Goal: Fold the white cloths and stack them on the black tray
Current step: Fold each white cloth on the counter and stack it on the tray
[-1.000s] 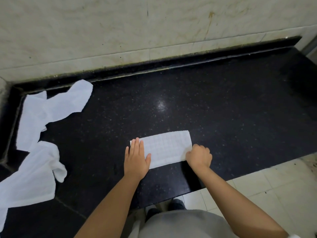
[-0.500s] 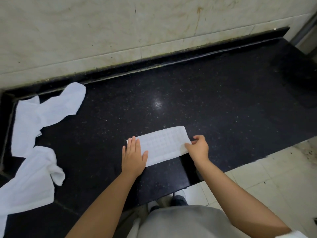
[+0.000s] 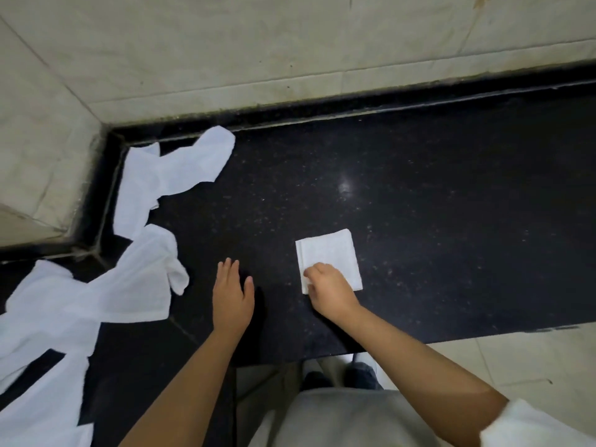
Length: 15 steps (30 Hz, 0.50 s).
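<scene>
Right hand [image 3: 325, 287] fingers curled, pinching near-left corner of folded cloth [image 3: 329, 258] on table [image 3: 451, 221]; left hand [image 3: 230, 293] flat, empty; tray unseen; risk: one-corner lift lets folds fall open.

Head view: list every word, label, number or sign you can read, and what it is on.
None. No writing shows on the folded cloth, the loose cloths, the black counter, the wall or the floor tiles.

Folded cloth [image 3: 327, 253] right — loose cloths [image 3: 129, 285] left
</scene>
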Motion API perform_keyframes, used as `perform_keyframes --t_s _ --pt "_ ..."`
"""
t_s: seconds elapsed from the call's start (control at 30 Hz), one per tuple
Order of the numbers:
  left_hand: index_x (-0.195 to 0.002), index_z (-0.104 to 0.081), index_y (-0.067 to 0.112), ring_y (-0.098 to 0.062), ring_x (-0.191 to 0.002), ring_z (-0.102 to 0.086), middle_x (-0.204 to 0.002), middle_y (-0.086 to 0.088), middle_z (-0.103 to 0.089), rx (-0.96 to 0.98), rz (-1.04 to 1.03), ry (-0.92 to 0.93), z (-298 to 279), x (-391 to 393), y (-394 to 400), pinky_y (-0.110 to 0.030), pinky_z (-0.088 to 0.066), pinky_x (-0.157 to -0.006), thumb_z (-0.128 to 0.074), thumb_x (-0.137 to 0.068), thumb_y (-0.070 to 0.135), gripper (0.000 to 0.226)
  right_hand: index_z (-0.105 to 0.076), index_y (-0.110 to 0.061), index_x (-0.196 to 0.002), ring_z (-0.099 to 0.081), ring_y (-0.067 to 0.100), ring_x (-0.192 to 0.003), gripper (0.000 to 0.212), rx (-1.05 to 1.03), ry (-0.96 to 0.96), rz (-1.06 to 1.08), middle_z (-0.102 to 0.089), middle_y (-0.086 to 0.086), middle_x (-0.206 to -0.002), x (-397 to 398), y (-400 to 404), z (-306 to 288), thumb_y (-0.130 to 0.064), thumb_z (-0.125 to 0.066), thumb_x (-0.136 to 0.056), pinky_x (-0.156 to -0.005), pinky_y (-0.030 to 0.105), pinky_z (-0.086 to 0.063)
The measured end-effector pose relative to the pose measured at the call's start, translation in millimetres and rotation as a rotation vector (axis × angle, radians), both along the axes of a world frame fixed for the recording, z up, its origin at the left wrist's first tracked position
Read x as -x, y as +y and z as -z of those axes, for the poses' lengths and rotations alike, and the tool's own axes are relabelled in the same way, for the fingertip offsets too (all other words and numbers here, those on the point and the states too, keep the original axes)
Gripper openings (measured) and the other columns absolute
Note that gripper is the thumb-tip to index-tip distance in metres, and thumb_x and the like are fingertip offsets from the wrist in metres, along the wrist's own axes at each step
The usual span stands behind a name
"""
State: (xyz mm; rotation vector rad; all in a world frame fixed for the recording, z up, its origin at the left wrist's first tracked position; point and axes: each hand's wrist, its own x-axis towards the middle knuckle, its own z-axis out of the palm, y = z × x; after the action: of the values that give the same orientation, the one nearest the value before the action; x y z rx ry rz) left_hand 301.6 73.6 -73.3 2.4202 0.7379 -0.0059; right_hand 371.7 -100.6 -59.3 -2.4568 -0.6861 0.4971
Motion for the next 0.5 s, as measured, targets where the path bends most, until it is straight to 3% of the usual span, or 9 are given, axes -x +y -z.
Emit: perform_keyframes --t_s 0.13,0.37,0.5 --pt "-0.139 -0.035 -0.001 -0.025 -0.144 -0.015 -0.151 -0.014 -0.028 0.004 -0.025 -0.010 2 11 10 -0.039 -0.017 -0.118 -0.041 -0.097 0.015 0.045 -0.063 0.007 -0.097 -0.054 0.038 -0.093 0.022 0.028 -0.022 -0.038 -0.060 0.025 -0.094 0 -1 9 0.005 -0.045 -0.083 -0.080 0.039 -0.043" --pt "-0.137 -0.038 0.001 -0.023 -0.144 -0.016 -0.150 -0.013 -0.031 0.037 0.049 -0.058 3 9 -3 -0.038 -0.018 -0.118 -0.042 -0.097 0.015 0.043 -0.064 0.008 -0.096 -0.057 0.035 -0.089 0.020 -0.123 -0.113 0.169 -0.065 0.023 -0.091 -4 9 1 0.004 -0.048 -0.085 -0.079 0.035 -0.045" --pt "-0.138 -0.038 0.002 -0.023 -0.144 -0.016 -0.151 -0.012 -0.030 -0.011 0.134 -0.071 4 7 -7 -0.037 -0.016 -0.118 -0.043 -0.096 0.015 0.044 -0.060 0.004 -0.108 -0.053 0.035 -0.098 0.028 0.058 -0.056 -0.043 -0.061 0.020 -0.103 2 9 4 0.000 -0.044 -0.086 -0.085 0.037 -0.044"
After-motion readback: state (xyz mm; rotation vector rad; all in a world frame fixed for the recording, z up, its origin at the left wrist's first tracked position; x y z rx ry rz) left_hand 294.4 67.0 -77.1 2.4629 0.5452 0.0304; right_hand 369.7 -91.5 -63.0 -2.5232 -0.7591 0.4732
